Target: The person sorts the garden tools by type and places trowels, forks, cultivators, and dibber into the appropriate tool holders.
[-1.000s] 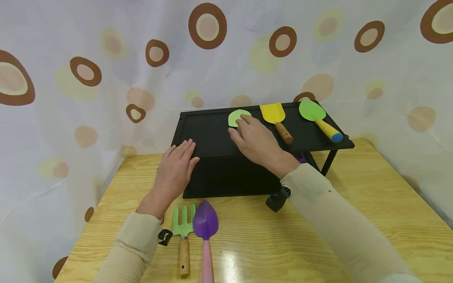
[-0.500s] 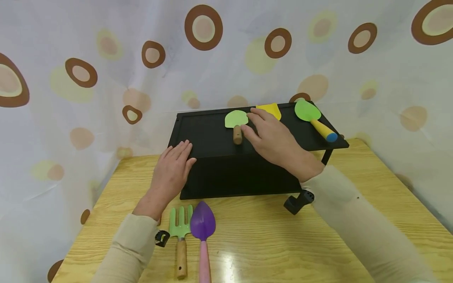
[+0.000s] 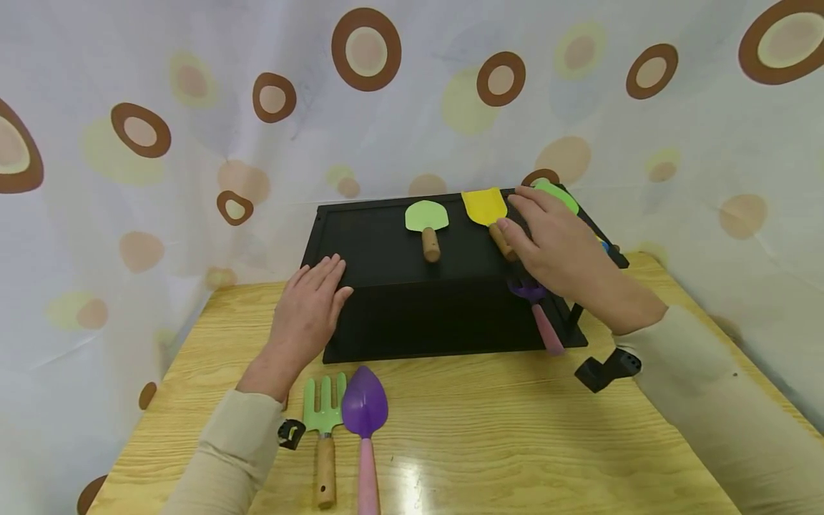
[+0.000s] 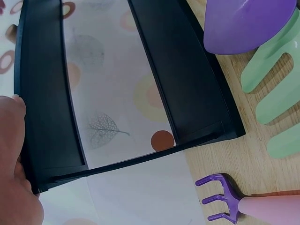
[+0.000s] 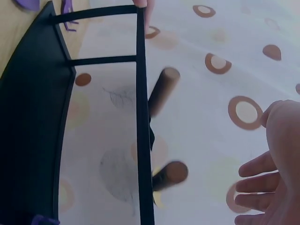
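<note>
My left hand (image 3: 307, 307) rests with straight fingers on the left front corner of a black two-tier rack (image 3: 373, 250). My right hand (image 3: 563, 247) hovers over the right part of the top shelf, fingers relaxed, holding nothing. A small light green shovel (image 3: 426, 216) with a wooden handle lies on that shelf. Right of it lies a yellow shovel (image 3: 484, 206), its wooden handle close to my right thumb. Behind my right fingers shows the blade of a green trowel (image 3: 558, 197); its yellow handle is mostly hidden. On the lower tier, a purple fork (image 3: 546, 329) has its pink handle toward me.
In front of the rack, a green hand fork (image 3: 325, 415) and a purple trowel (image 3: 365, 404) lie side by side on the wooden table (image 3: 483, 429). A purple hand rake (image 4: 229, 201) shows in the left wrist view. Patterned cloth (image 3: 412, 107) hangs behind.
My right hand has moved right, from the light green shovel past the yellow one toward the green trowel, uncovering the light green shovel's handle and the purple fork. My left hand has stayed put.
</note>
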`<state>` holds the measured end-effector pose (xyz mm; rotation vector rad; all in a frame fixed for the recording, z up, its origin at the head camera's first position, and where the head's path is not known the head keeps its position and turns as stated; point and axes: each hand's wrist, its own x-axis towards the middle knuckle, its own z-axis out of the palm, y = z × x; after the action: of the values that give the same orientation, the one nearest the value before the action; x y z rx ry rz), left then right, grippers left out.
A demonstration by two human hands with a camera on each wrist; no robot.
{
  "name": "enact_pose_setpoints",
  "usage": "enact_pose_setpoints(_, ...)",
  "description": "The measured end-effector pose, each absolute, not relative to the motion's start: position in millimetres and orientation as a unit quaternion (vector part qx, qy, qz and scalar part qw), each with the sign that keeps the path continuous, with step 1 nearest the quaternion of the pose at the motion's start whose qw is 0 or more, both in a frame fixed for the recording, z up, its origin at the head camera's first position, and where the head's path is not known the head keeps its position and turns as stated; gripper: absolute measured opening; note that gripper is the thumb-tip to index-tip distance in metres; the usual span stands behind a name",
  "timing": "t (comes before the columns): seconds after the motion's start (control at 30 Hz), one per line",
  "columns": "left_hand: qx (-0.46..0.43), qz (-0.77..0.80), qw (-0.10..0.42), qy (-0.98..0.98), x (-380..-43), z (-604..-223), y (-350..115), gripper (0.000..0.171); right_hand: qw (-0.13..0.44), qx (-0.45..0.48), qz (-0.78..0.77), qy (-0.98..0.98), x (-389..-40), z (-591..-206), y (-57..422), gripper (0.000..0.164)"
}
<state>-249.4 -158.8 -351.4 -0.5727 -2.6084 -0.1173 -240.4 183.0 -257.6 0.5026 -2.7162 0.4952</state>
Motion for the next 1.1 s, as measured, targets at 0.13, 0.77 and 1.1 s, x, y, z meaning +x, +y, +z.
enact_pose_setpoints(0.13, -0.209, -0.044, 0.237, -0.948, -249.2, -351.6, -158.8, 0.050, 0.176, 0.163, 0.189, -0.952, -239.1, -255.1, 204.1, 0.058)
enact_pose_setpoints(0.77, -0.213, -0.042, 0.244, -0.945, -250.3, -352.2, -159.1, 0.050, 0.136, 0.135, 0.205, -0.960, -235.7, -261.9, 279.8, 0.058)
enact_pose_setpoints(1.1, -0.211, -0.041, 0.245, -0.946, -250.1, -353.2, -159.0, 0.049, 0.072, 0.201, 0.195, -0.957, -229.6, -283.6, 313.6, 0.056)
